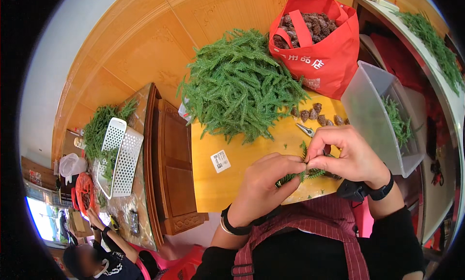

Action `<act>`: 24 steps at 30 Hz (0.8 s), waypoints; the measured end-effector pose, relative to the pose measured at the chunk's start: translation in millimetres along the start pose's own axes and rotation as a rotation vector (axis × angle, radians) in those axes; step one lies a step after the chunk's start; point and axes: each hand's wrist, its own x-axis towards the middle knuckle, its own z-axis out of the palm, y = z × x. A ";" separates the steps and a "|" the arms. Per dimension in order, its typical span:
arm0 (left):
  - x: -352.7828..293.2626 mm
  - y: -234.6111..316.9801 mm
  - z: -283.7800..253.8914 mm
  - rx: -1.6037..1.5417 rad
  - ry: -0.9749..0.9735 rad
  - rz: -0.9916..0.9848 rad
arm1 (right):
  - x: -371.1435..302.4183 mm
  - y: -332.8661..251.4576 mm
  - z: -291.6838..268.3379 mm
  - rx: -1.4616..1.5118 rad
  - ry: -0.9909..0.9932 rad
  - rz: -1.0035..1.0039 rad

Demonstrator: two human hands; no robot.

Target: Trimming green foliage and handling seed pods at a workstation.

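Observation:
Over the near edge of the yellow table (206, 188), my two hands meet at a green artificial pine sprig (316, 173). My left hand (269, 178) is closed round the sprig, its fingertips pinching near the stem. My right hand (353, 154) pinches at the same spot, thumb against forefinger. A dark reddish-brown bit shows beneath the right fingers, mostly hidden; I cannot tell what it is. Just beyond the right hand lie small metal-tipped cutters (305, 130) and several loose pine cones (314, 115).
A big heap of green sprigs (242, 86) covers the table's far side, beside a red bag (317, 69) of pine cones. At right stands a clear plastic bin (375, 115) with sprigs. Leftward, another person (104, 251) works at a table with a white basket (128, 159).

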 end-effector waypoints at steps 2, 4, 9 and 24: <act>2.4 -2.9 4.1 0.020 0.028 0.023 | -1.7 1.6 0.5 0.001 0.028 0.017; 2.2 -1.4 5.5 0.055 0.065 0.040 | -2.1 -0.4 4.2 -0.027 0.101 -0.025; 0.1 -4.2 11.1 0.254 0.179 0.154 | -3.4 7.3 17.6 -0.170 0.289 -0.186; 0.2 -7.5 34.2 0.292 0.348 -0.011 | -7.7 24.0 38.6 -0.153 0.563 -0.090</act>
